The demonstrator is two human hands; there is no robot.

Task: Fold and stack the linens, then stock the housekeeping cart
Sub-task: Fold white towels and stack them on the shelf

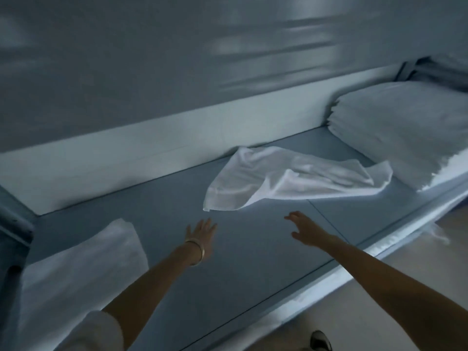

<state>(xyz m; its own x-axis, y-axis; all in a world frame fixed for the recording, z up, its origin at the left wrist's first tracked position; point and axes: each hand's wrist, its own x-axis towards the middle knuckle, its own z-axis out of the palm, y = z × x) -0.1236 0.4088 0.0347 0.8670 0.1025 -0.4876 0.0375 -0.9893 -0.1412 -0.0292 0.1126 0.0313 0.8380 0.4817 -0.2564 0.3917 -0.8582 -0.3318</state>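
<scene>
A loose white towel [286,178] lies rumpled on the grey table top [240,249], its near corner lifted. My left hand [201,233], with a bangle on the wrist, reaches toward it with fingers straight, a short way from the towel's near corner and not touching it. My right hand [304,228] is stretched out beside it, fingers spread, holding nothing. A tall stack of folded white linens [405,125] sits at the far right of the table. Another folded white pile [78,269] lies at the near left. The view is blurred by motion.
A white ledge [152,153] and a grey wall run along the back of the table. The table's front edge [336,269] runs diagonally at right, with pale floor beyond it and a shoe [320,340] at the bottom. A dark object [15,224] stands at left.
</scene>
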